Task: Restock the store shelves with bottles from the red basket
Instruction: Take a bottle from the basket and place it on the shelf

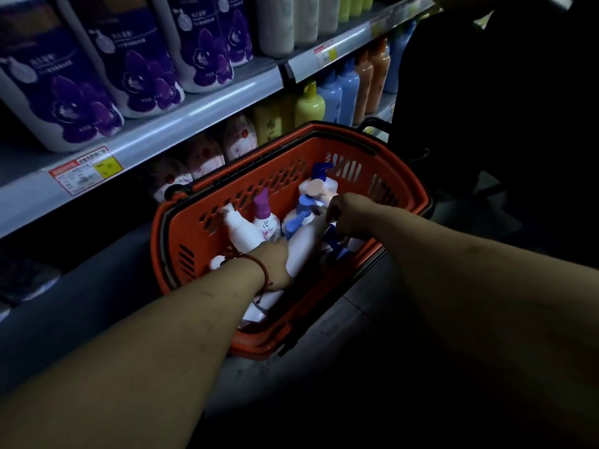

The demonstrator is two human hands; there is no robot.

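Head view: left hand (275,264), right hand (344,215) grip white bottle (304,246) lying neck-away, diagonally.

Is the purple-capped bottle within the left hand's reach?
Probably yes: the left hand is inside the red basket, and the purple-capped bottle stands just beyond it, its top uncovered.

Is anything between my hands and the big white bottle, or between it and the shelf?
Nothing blocks the hands: left hand and right hand are on the white bottle. Toward the shelf, the far wall of the red basket stands in the way, and a blue pump bottle lies beside its neck.
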